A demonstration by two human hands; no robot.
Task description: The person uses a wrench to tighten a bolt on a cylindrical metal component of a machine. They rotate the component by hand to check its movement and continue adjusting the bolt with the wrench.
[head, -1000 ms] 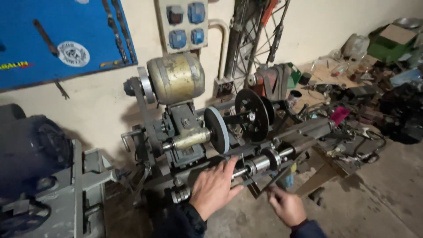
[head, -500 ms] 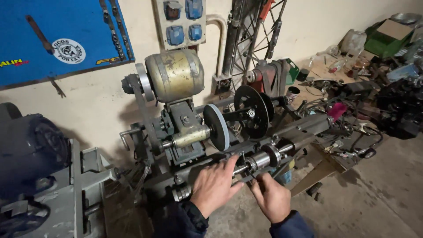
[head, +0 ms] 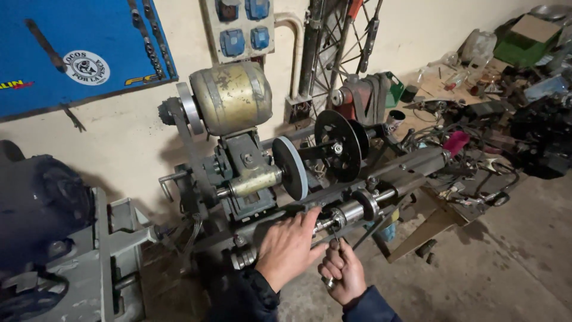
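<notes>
- Resting flat on the front of the grey metal bench machine (head: 333,197), the left hand (head: 289,247) lies open with fingers spread, the fingertips (head: 311,216) reaching to the near end of the shiny steel spindle shaft (head: 351,211); it presses or steadies and grips nothing that shows.
- Closing into a loose fist just below that shaft, the right hand (head: 342,271) pinches something thin and upright between thumb and forefinger, most likely a small key or tool, though it is too small to tell which; its tip points up at the underside of the shaft near the steel collar (head: 337,219).
- Sitting where it belongs, the shaft runs along the front rail of the machine, still mounted, with a dark round flange (head: 364,204) farther along to the right.
- Judging from this, the work on the shaft fitting looks to be mid-way: the hands are placed and the tool is at the fitting, but nothing has come off, and no loose part lies in either hand.
- Standing untouched behind are the worn brass-coloured motor drum (head: 232,95), the grey grinding disc (head: 290,168) and the black slotted wheel (head: 337,145).
- Lying well apart on the floor to the right is a heap of scrap parts and wires (head: 476,155), and a blue tool board (head: 77,48) hangs on the wall.
</notes>
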